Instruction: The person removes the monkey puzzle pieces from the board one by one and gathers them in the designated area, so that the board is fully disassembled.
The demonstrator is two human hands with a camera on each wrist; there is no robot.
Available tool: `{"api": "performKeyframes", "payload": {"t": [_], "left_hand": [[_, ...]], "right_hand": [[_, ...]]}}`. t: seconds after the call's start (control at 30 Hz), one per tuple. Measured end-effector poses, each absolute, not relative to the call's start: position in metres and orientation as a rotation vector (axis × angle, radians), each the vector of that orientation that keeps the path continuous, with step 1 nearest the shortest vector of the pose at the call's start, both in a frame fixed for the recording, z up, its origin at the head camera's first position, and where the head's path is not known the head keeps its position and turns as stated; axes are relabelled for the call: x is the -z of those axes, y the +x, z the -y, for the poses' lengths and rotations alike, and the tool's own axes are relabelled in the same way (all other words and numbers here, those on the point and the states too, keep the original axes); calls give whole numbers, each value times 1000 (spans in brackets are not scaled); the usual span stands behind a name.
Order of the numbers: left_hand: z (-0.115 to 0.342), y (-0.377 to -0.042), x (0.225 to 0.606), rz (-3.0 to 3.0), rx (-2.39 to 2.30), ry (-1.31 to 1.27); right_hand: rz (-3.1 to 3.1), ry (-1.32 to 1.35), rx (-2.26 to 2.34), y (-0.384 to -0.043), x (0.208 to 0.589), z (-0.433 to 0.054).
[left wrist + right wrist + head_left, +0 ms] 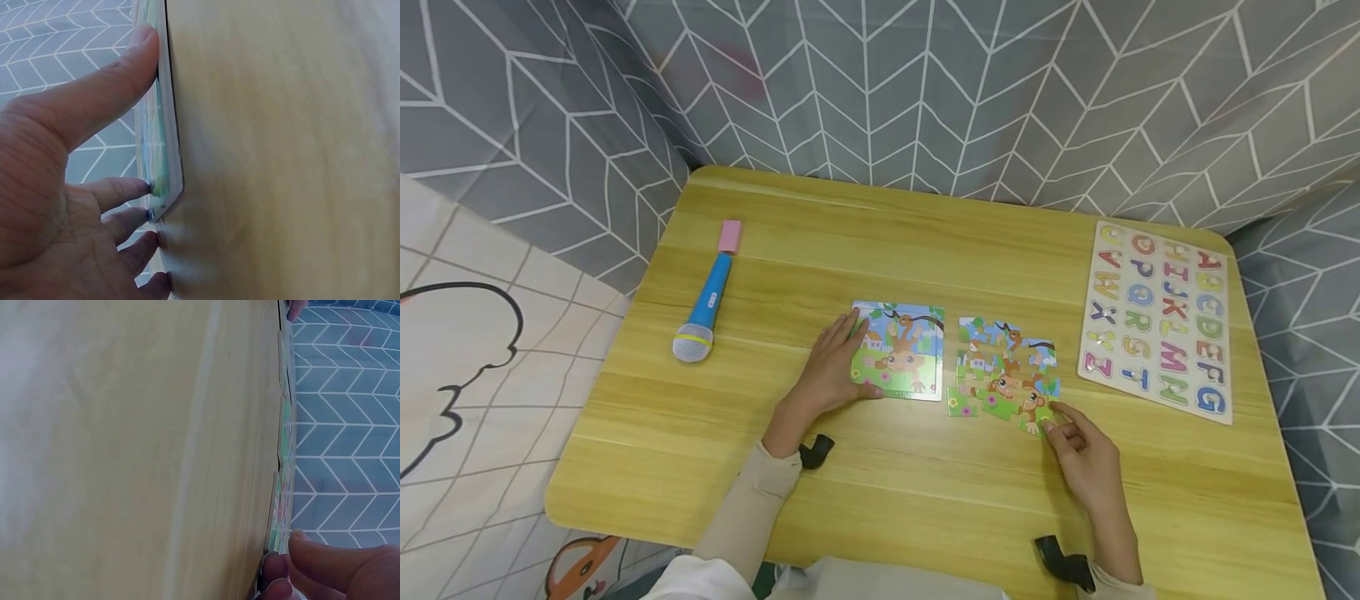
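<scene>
A square monkey picture board lies flat near the table's middle. My left hand rests at its left side, thumb on the lower edge and fingers along the left and upper left. The left wrist view shows that hand's thumb lying against the board's face. To the right of the board, loose jigsaw pieces form a rough monkey picture with gaps and tilted parts. My right hand pinches a puzzle piece at the group's lower right corner, between thumb and curled fingers.
A wooden alphabet board lies at the right of the table. On the left lie a blue toy microphone and a pink block touching its end. The wooden table backs onto a grey patterned curtain.
</scene>
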State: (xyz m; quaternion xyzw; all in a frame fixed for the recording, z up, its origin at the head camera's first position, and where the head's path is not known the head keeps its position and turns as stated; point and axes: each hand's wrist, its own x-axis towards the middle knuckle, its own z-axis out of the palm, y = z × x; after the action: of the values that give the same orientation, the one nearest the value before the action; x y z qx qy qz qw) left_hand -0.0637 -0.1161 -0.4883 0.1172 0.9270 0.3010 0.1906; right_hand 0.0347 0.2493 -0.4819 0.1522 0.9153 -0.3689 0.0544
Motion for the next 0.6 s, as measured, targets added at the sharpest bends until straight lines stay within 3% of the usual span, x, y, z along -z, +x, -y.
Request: {"api": "performKeyframes", "payload": {"t": [0.6], "left_hand": [[113, -61, 487, -2563, -823, 343]], "right_hand": [[-2863, 410, 1086, 31, 474, -256]]}}
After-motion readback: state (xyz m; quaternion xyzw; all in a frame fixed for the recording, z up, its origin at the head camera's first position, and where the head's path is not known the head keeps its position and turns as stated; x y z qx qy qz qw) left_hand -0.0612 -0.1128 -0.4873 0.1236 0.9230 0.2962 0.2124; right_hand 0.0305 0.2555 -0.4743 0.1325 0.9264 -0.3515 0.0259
